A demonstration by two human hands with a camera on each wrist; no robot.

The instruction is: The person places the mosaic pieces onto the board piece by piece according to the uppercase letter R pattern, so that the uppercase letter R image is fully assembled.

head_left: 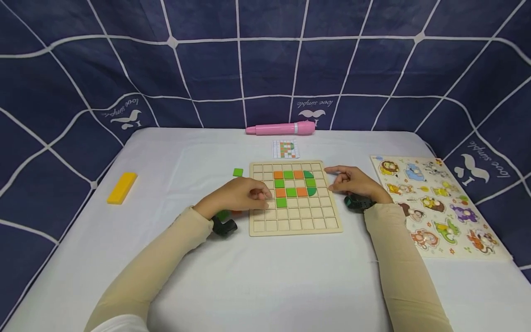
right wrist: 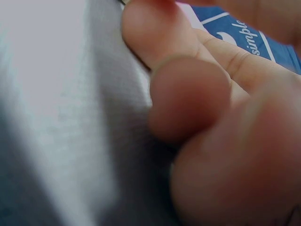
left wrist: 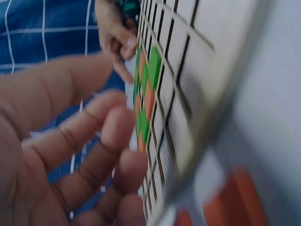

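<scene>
A wooden grid board [head_left: 307, 225] lies mid-table, with orange and green square tiles [head_left: 291, 192] and dark green quarter-round tiles [head_left: 311, 191] set in a P-like shape. My left hand [head_left: 238, 193] hovers over the board's left side, near the lowest green tile [head_left: 281, 202]. In the left wrist view its fingers [left wrist: 89, 115] are loosely bent with nothing visible between them. At the board's right edge rests my right hand [head_left: 352, 180], index finger extended and the other fingers loosely bent. Its fingertips [right wrist: 188, 99] hold nothing that I can see. Loose tiles [head_left: 222, 215] lie partly hidden beneath the left hand.
A small pattern card [head_left: 286, 149] lies behind the board, and a pink pen-like toy [head_left: 280, 128] behind that. One loose green tile [head_left: 238, 172] sits left of the board. A yellow block [head_left: 122, 188] lies far left; an animal puzzle board [head_left: 439, 207] is at right.
</scene>
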